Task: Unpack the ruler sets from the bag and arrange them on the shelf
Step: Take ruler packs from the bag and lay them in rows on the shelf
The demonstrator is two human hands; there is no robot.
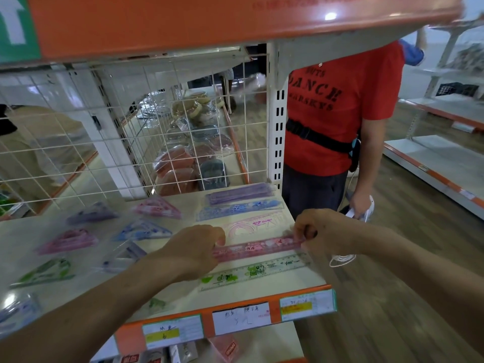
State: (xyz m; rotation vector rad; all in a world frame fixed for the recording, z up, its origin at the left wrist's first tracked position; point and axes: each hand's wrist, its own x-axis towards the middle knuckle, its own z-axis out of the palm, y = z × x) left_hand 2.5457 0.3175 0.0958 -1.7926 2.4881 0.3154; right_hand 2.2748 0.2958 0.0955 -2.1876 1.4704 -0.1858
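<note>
A pink ruler set (258, 248) lies lengthwise on the white shelf (262, 286), held at both ends. My left hand (192, 251) grips its left end and my right hand (318, 231) pinches its right end. In front of it lies a green ruler set (255, 272). Behind it sit a pale pink set (255, 224), a blue set (239, 209) and a purple set (239, 193). Triangular ruler packs in pink (69, 241), blue (142, 230), purple (91, 213) and green (45, 273) are spread over the shelf's left half. No bag is in view.
A white wire grid (131, 142) backs the shelf, and an orange shelf (209, 22) overhangs it. A person in a red shirt (337, 113) stands close at the right end. Price labels (242, 318) line the shelf's front edge. Empty shelving (432, 163) stands far right.
</note>
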